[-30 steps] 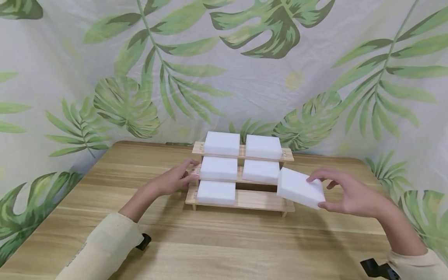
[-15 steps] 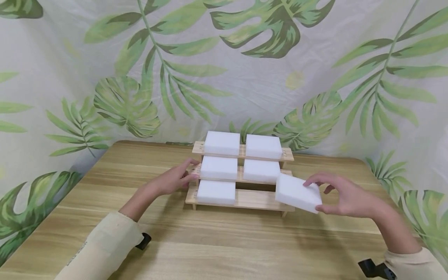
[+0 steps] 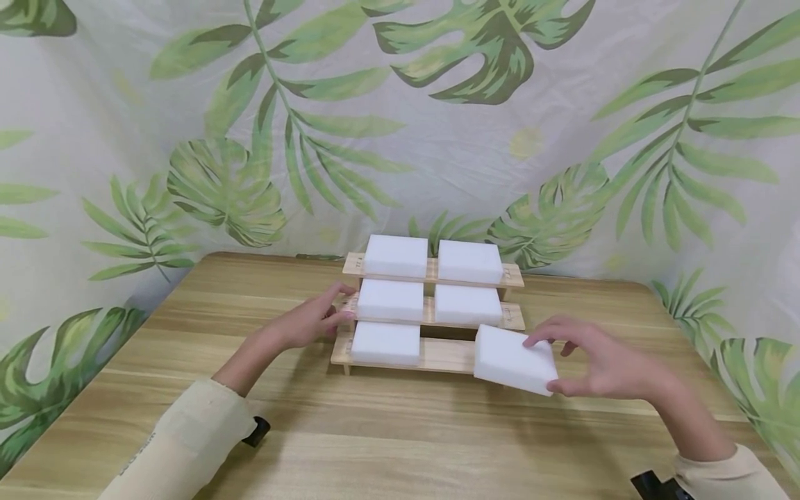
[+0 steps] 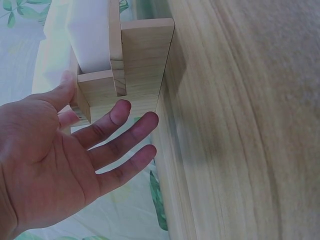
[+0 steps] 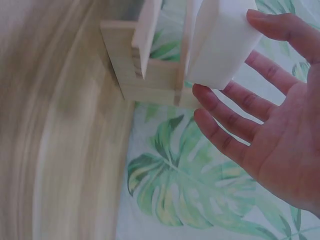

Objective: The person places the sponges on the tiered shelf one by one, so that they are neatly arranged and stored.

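Note:
A three-tier wooden display rack (image 3: 446,353) stands on the table, its steps rising toward the back. White foam blocks fill the top and middle tiers in pairs; one more block (image 3: 386,343) lies at the left of the bottom tier. With thumb and index finger my left hand (image 3: 310,321) holds the left end of the middle tier, its other fingers spread free in the left wrist view. My right hand (image 3: 603,361) pinches a white foam block (image 3: 515,357) by its right side. That block is tilted and overlaps the right end of the bottom tier.
The wood-grain table (image 3: 387,444) reaches back to a hanging cloth (image 3: 462,160) printed with green leaves. Straps with black mounts sit at both wrists, near the sleeve (image 3: 194,430) cuffs.
My right hand has brought the pinched foam block left, down and nearer, from beside the middle tier to in front of the bottom tier's right end. The left hand stays put.

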`<state>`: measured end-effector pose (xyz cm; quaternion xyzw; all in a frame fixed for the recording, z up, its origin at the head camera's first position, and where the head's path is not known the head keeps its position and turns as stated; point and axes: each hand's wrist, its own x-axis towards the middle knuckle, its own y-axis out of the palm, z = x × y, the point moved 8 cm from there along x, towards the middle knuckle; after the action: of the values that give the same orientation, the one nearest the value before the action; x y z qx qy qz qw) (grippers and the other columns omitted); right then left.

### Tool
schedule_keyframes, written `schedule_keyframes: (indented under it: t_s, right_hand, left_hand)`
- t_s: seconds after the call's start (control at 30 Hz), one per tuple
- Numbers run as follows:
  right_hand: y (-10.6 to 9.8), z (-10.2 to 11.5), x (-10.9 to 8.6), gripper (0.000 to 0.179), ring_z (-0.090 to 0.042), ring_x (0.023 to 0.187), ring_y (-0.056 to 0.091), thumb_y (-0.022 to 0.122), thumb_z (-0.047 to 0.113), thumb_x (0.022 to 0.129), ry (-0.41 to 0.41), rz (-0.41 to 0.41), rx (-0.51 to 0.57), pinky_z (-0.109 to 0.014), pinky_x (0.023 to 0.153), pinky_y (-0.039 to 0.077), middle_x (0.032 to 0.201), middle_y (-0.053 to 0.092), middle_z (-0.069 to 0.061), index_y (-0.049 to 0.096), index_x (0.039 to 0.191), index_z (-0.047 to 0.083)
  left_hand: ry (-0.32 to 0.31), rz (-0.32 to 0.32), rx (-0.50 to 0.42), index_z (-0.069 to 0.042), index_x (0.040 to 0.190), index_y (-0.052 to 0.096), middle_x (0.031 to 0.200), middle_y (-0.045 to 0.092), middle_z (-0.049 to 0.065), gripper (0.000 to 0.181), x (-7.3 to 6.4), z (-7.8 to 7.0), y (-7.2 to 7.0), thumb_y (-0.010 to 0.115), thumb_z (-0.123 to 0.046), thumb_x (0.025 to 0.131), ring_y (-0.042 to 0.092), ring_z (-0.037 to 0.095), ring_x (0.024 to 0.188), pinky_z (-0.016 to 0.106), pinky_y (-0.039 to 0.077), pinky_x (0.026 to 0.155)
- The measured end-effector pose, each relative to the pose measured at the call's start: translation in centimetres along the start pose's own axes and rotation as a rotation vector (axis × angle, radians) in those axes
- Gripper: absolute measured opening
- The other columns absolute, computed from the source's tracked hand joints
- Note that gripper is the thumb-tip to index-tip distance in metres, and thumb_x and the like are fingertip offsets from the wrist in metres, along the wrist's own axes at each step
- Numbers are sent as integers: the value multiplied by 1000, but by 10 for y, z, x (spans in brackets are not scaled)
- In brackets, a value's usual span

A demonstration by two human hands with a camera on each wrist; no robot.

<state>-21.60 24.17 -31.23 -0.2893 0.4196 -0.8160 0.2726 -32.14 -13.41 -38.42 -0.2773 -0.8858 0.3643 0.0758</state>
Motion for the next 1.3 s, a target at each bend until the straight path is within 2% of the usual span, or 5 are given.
schedule_keyframes:
  t_s: [0.3, 0.77, 1.0, 1.13, 1.3]
  right_hand:
    - [25, 3, 17, 46, -11, 106, 59, 87, 21, 84, 21, 56, 2, -34, 81, 54, 127, 66, -1, 66, 125, 20]
    - [50, 3, 42, 36, -27, 114, 63, 84, 17, 85, 11, 39, -44, -37, 79, 56, 126, 67, -8, 70, 118, 13]
    - [55, 1, 40, 38, -34, 121, 61, 86, 17, 86, 71, 69, -89, -46, 92, 53, 128, 66, -9, 72, 121, 12]
    - [55, -1, 37, 40, -31, 111, 62, 85, 21, 88, 138, 91, -90, -43, 84, 55, 126, 61, -10, 72, 125, 15]
    - [55, -2, 37, 42, -19, 94, 61, 85, 21, 88, 187, 96, -75, -32, 74, 52, 114, 57, -4, 72, 127, 15]
  left_hand:
    - [-12, 3, -5, -4, 150, 33, 98, 71, 16, 52, 0, 2, 1, 53, -33, 111, 71, 27, 88, 48, 54, 86]
    - [-3, 12, -9, -4, 151, 32, 89, 71, 13, 53, 0, 0, 2, 53, -31, 111, 70, 31, 86, 46, 53, 84]
    - [1, 16, -12, -4, 151, 32, 92, 71, 13, 52, 0, 0, 2, 52, -31, 111, 70, 29, 86, 46, 54, 84]
    - [0, 12, -8, -4, 151, 32, 88, 70, 12, 52, 0, 0, 1, 53, -31, 111, 69, 31, 86, 45, 53, 83]
    - [-2, 9, -3, -4, 150, 32, 88, 70, 12, 52, 0, 0, 0, 52, -31, 111, 69, 32, 86, 45, 53, 82]
